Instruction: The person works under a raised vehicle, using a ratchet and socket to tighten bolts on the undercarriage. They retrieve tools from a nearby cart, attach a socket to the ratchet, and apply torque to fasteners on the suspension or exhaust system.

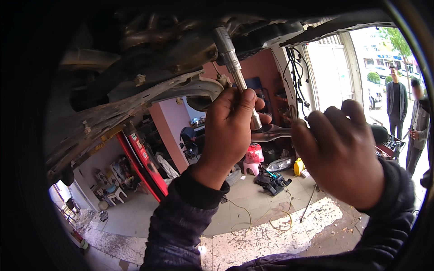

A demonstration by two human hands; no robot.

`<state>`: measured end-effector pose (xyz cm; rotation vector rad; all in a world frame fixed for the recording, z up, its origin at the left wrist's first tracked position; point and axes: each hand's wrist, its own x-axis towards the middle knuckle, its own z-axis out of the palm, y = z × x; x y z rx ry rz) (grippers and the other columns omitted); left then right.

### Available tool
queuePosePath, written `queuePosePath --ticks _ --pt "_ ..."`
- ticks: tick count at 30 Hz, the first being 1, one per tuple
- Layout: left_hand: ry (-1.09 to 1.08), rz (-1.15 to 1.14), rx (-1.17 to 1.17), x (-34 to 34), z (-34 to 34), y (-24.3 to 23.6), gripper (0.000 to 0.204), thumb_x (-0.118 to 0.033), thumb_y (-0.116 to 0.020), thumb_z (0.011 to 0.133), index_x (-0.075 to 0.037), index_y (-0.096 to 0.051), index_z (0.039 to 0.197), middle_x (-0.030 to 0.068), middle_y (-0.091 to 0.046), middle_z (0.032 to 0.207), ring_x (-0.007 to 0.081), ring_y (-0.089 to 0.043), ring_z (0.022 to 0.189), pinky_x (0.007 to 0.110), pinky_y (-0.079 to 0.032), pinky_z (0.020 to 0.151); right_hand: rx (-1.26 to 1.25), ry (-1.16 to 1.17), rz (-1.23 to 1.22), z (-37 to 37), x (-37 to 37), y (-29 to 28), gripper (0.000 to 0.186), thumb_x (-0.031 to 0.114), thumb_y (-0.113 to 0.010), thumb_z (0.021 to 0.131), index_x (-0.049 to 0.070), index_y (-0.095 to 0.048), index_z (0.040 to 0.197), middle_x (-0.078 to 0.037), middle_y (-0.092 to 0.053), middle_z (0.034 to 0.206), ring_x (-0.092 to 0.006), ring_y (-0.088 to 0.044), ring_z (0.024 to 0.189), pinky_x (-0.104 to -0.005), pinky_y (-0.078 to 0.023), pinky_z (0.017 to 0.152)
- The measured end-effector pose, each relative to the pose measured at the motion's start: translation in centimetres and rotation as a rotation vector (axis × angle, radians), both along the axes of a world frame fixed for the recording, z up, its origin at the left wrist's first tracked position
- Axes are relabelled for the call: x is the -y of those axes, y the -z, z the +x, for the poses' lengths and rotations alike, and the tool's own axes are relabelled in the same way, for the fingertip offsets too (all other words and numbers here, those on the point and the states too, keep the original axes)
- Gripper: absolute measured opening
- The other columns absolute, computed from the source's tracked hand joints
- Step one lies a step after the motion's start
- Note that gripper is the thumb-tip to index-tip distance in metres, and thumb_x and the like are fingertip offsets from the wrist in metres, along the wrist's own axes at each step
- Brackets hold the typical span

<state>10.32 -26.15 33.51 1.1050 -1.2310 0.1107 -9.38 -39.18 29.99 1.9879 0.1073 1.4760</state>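
Above me is the dark underside of a raised car (pixel 158 49). A silver socket (pixel 224 43) points up against it, at the top of a steel extension bar (pixel 239 80). My left hand (pixel 228 131) is wrapped round the bar, thumb and fingers closed on it. At the bar's lower end sits the ratchet wrench (pixel 273 132), its handle running to the right. My right hand (pixel 339 156) is closed round that handle and hides most of it. What the socket's tip sits on is too dark to make out.
A red lift post (pixel 144 167) stands at the left. Dark cables (pixel 296 74) hang by the doorway. Two people (pixel 396 101) stand outside at the right. On the floor are a pink stool (pixel 251 168) bearing a red bag, black parts (pixel 272 182) and a yellow cord (pixel 246 221).
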Motion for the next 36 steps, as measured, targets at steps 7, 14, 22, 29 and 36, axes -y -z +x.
queuePosePath --ticks 7,14,22,29,36 --pt "0.185 -0.245 -0.095 1.4 -0.7 1.1 0.029 -0.031 -0.062 0.115 -0.002 -0.065 0.107 0.0098 -0.071 0.096 0.0146 -0.066 0.062 0.027 -0.049 0.055 -0.027 0.519 -0.160 -7.2 -2.8 -1.5 0.021 0.018 -0.071 0.091 0.001 -0.064 0.102 -0.005 -0.053 0.083 -0.0204 -0.056 0.075 -0.0431 -0.048 0.078" --pt "1.070 -0.399 -0.170 3.8 0.1 5.1 0.053 -0.045 -0.061 0.115 -0.014 -0.053 0.157 0.0207 -0.066 0.146 0.0278 -0.075 0.112 0.053 -0.060 0.108 -0.046 0.239 -0.174 -7.4 1.1 -2.9 0.026 0.025 -0.079 0.091 0.007 -0.060 0.097 -0.002 -0.050 0.075 -0.0182 -0.055 0.064 -0.0381 -0.047 0.064" --pt "1.455 -0.531 0.072 9.1 2.8 5.1 0.044 -0.037 -0.086 0.099 -0.025 -0.072 0.139 0.0010 -0.065 0.106 0.0261 -0.072 0.118 0.070 -0.032 0.132 -0.444 -0.071 0.338 -4.6 7.6 -4.2 0.035 0.028 -0.083 0.094 0.003 -0.063 0.108 -0.015 -0.071 0.082 -0.0419 -0.073 0.073 -0.0516 -0.059 0.068" --pt "1.008 -0.471 0.179 6.7 2.7 5.1 0.018 -0.031 -0.069 0.113 -0.019 -0.064 0.125 -0.0040 -0.053 0.087 0.0098 -0.058 0.069 0.052 -0.051 0.112 -0.515 -0.190 0.454 2.6 12.1 -4.9 0.041 0.022 -0.082 0.086 0.002 -0.067 0.118 -0.020 -0.075 0.087 -0.0441 -0.076 0.082 -0.0542 -0.062 0.072" --pt "0.751 -0.418 0.204 5.4 2.5 5.0 0.014 -0.028 -0.067 0.114 -0.022 -0.064 0.126 -0.0069 -0.053 0.085 0.0063 -0.054 0.064 0.044 -0.050 0.102 -0.635 -0.298 0.327 4.8 14.6 -5.3 0.024 0.024 -0.082 0.088 0.005 -0.075 0.101 -0.016 -0.074 0.080 -0.0413 -0.074 0.074 -0.0492 -0.062 0.069"
